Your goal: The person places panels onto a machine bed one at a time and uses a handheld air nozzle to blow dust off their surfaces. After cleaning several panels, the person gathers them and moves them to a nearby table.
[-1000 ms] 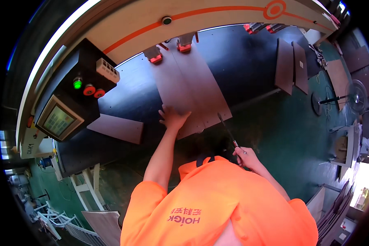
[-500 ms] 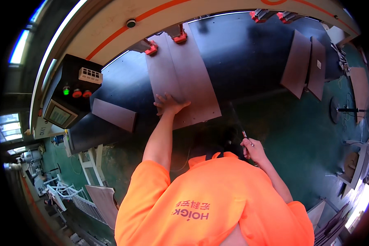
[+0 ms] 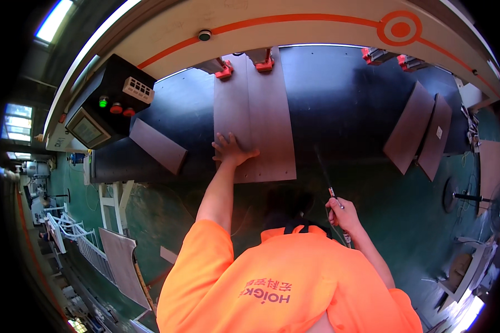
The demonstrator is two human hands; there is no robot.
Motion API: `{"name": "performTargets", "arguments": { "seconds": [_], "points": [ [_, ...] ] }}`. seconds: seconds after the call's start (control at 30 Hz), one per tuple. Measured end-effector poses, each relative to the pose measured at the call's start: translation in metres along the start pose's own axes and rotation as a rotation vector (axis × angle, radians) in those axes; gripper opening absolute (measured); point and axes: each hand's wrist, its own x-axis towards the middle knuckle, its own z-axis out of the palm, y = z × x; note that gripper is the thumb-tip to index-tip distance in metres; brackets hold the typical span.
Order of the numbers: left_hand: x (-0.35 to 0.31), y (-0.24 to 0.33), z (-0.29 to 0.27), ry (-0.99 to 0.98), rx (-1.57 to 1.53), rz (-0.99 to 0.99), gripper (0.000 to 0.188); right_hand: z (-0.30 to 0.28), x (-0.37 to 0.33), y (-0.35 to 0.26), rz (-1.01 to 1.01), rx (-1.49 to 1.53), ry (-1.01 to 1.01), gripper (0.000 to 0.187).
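Observation:
Two long brown panels (image 3: pixel 269 122) lie side by side on a black machine table, their far ends beneath red-tipped clamps (image 3: pixel 264 65). My left hand (image 3: pixel 231 151) rests flat and open near their close end, fingers spread on the left panel and thumb reaching across the seam. Off to the right, in front of the table, my right hand (image 3: pixel 344 213) is closed around a slim tool (image 3: pixel 331 192) with a red-and-white marking and a thin dark front end pointing toward the table. Part of the tool is hidden by my fingers; its exact kind cannot be made out.
A smaller brown panel (image 3: pixel 158 145) lies at the table's left, below a control box (image 3: pixel 108 105) with lit green and red buttons. Two more panels (image 3: pixel 410 127) overhang the right front edge. A round-based stand (image 3: pixel 450 194) is on the green floor at right.
The view has shifted, so the table appears lower and the panels straighter. My left hand stays flat on the panels, and my right hand still grips the tool.

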Motion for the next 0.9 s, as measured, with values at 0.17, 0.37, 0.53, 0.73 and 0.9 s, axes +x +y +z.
{"name": "performTargets", "arguments": {
  "seconds": [0.17,0.37,0.53,0.73,0.9],
  "points": [
    [-0.002,0.002,-0.004,-0.012,-0.004,-0.006,0.136,-0.002,0.001,-0.004,-0.011,-0.076,-0.001,0.041],
    [-0.005,0.003,-0.008,-0.005,-0.002,-0.009,0.136,0.0,-0.004,0.004,0.04,-0.168,0.001,0.045],
    [-0.006,0.003,-0.007,-0.012,0.01,-0.016,0.136,-0.007,-0.001,0.011,0.031,-0.125,0.014,0.043],
    [-0.004,-0.002,-0.006,-0.016,-0.001,0.01,0.137,-0.005,-0.003,0.006,0.055,-0.112,-0.004,0.041],
    [-0.005,-0.002,-0.007,-0.02,0.014,-0.003,0.136,-0.002,-0.005,0.007,0.077,-0.119,-0.03,0.04]
  ]
}}
